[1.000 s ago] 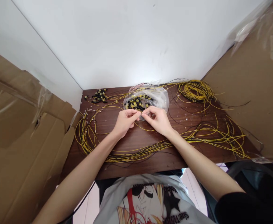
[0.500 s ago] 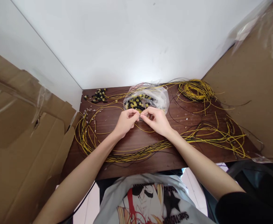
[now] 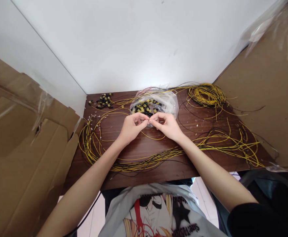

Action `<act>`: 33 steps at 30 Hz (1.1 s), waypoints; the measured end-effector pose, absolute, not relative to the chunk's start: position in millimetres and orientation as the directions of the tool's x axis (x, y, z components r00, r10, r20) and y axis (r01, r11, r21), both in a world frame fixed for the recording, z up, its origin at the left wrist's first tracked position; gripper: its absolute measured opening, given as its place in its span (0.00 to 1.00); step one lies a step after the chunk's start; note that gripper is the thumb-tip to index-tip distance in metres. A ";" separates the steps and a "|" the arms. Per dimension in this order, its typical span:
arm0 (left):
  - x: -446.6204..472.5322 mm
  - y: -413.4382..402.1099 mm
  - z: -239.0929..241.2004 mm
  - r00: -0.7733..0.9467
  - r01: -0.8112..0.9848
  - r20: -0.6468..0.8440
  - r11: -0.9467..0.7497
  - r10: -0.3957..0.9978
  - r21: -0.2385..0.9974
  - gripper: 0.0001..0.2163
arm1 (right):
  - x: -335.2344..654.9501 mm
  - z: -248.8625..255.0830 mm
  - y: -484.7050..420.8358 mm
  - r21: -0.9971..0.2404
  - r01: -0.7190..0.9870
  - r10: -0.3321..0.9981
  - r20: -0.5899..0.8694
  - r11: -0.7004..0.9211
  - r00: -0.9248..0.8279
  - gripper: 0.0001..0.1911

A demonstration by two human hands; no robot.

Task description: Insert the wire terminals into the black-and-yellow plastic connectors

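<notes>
My left hand [image 3: 132,127] and my right hand [image 3: 167,126] meet over the middle of the table, thumb and forefinger of each pinched together. Their fingertips touch or nearly touch. A thin yellow wire [image 3: 154,138] sags below them and curls up under my right hand, which seems to hold it. What lies between my left fingertips is too small to make out. Just behind the hands, a clear plastic bag [image 3: 171,104] holds many small black pieces with yellow parts [image 3: 144,107].
A bundle of yellow and black wires [image 3: 139,165] curves along the table's front, with small pale ends at left. A wire coil [image 3: 206,95] lies back right. More black-and-yellow pieces [image 3: 104,100] sit back left. Cardboard [image 3: 30,148] flanks the left side, another sheet [image 3: 264,98] the right.
Both hands have shifted very slightly to the right and stay pinched together. The sagging yellow wire now reaches a little farther right and bends upward there.
</notes>
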State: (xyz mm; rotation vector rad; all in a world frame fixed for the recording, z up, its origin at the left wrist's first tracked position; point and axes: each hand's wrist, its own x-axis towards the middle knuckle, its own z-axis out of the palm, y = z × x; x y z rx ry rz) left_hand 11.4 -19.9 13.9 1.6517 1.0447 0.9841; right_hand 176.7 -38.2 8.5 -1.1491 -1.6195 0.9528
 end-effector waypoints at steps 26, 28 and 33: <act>15.5 -23.9 11.7 0.312 0.145 0.122 -0.174 0.942 0.974 0.06 | 177.6 9.7 -43.6 -0.678 0.527 0.853 0.474 0.512 -0.220 0.05; 16.3 -24.5 12.0 0.312 0.102 0.093 -0.130 0.946 0.986 0.06 | 177.6 10.8 -44.1 -0.667 0.522 0.841 0.490 0.532 -0.230 0.06; 19.3 -27.6 13.3 0.292 -0.014 -0.010 0.015 0.956 1.000 0.08 | 178.2 12.5 -45.0 -0.637 0.520 0.813 0.531 0.569 -0.239 0.06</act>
